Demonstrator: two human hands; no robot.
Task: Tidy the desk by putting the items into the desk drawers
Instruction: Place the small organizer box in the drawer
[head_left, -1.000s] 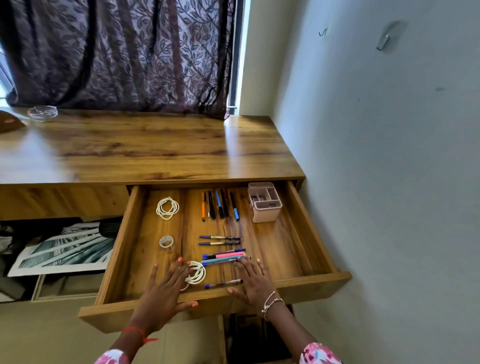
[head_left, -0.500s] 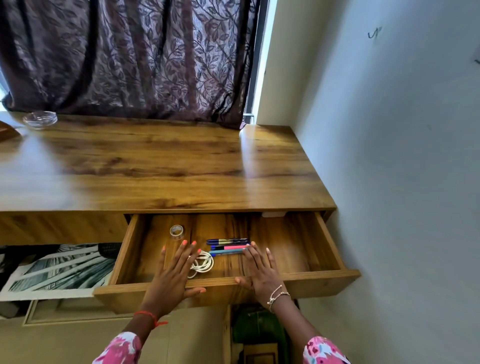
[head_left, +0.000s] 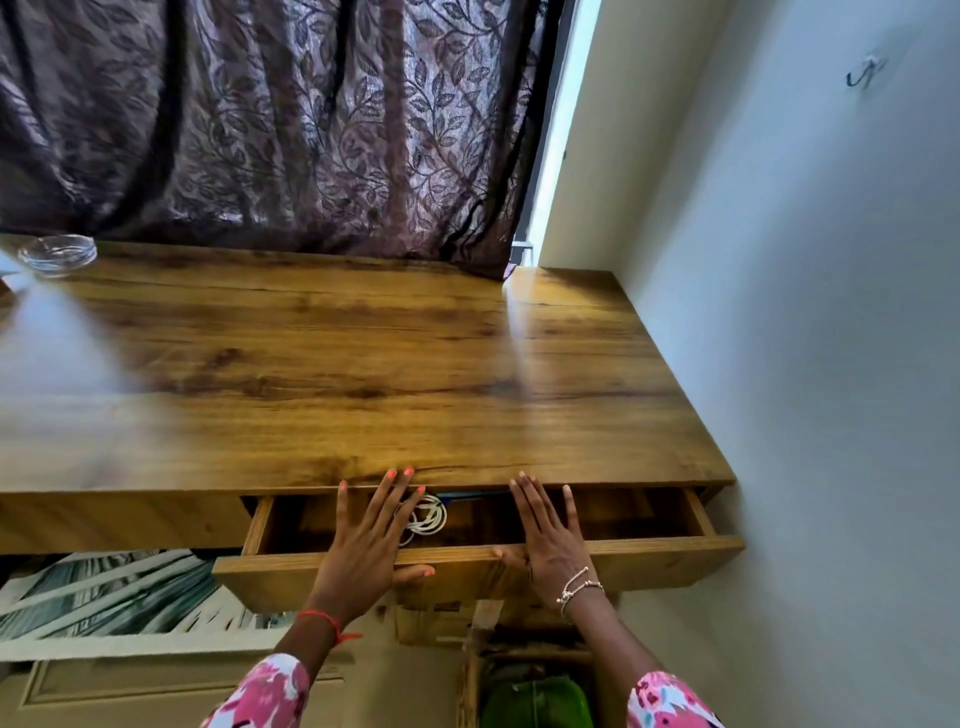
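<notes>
Drawer (head_left: 649, 551) sits under the desk (head_left: 363, 364), open by a narrow gap, cable (head_left: 431, 519) inside. Its long axis runs left-right and its front faces the person. Judged rigid and easy-sliding, best pushed evenly on the front board. Left hand (head_left: 363, 551) and right hand (head_left: 550, 540) lie flat there, fingers straight and spread, gripping nothing.

a room in a home (a study corner, it seems): a wood-grain desk (head_left: 363, 364), a sheer leaf-patterned curtain (head_left: 260, 130) hanging behind the desk, a small glass dish (head_left: 57, 253) at its far left, a leaf print (head_left: 104, 597) below it, a hook (head_left: 865, 73) on the wall (head_left: 805, 312) to its right.
</notes>
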